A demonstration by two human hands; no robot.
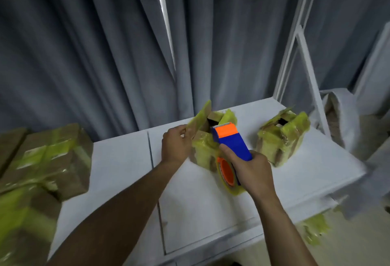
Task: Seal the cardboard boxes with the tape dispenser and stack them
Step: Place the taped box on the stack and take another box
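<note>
- Grey curtain (pixel 84 54), hanging in heavy folds across the whole back, with a thin bright slit near the middle.
- White bench (pixel 200 208), running from the lower left to the right edge, a seam dividing its top into two panels.
- Taped boxes (pixel 48 160) at the far left, piled together and blurred, brown cardboard crossed with yellow-green tape; how many, cannot tell.
- White frame (pixel 304 54), leaning upward at the right behind the bench.
- Open box (pixel 203 151) near the back middle of the bench, wrapped in yellow-green tape, top not closed, one flap (pixel 200 117) standing up on its left side.
- Second box (pixel 282 139) to the right of it on the same bench, well apart, also taped round the sides, a dark gap showing at its top.
- Tape dispenser (pixel 232 141), blue and orange, tilted, toothed end over the open box's top, tape roll (pixel 226 172) hanging low in front of the box.
- Right hand (pixel 251 170), fingers wrapped tight round the dispenser's blue handle.
- Left hand (pixel 175 145), fingers curled, pinching the raised flap at its lower edge.
- Tape scraps (pixel 316 227), yellow-green, crumpled below the bench's right front edge.
</note>
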